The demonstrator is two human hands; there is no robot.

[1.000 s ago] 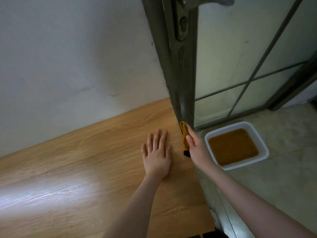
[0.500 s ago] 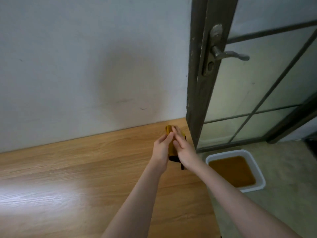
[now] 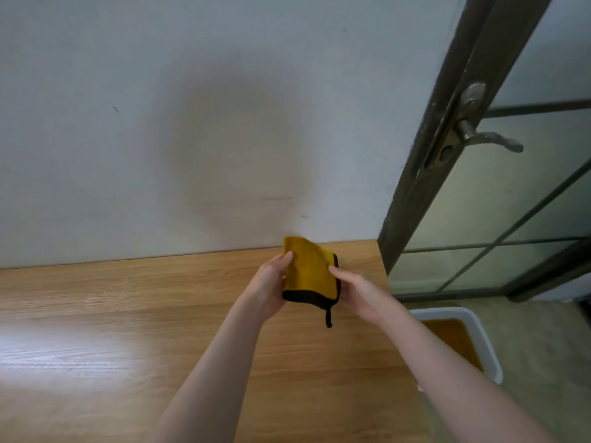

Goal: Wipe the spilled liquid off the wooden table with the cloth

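Observation:
A yellow cloth (image 3: 307, 270) with a black hem and a short black loop is held up in the air above the far right part of the wooden table (image 3: 128, 330). My left hand (image 3: 270, 286) grips its left edge, thumb on the front. My right hand (image 3: 358, 290) holds its right edge, fingers behind the fabric. The cloth is partly unfolded between both hands. I see no spilled liquid on the tabletop; a bright glare patch lies at the left.
A white wall stands right behind the table. A dark-framed glass door (image 3: 447, 155) with a metal lever handle (image 3: 489, 139) borders the table's right end. On the floor below sits a white basin (image 3: 483, 346) holding brown liquid.
My left hand left the tabletop and joined the right on the cloth. Both hands lifted it over the table and spread it wider. The view tilted upward.

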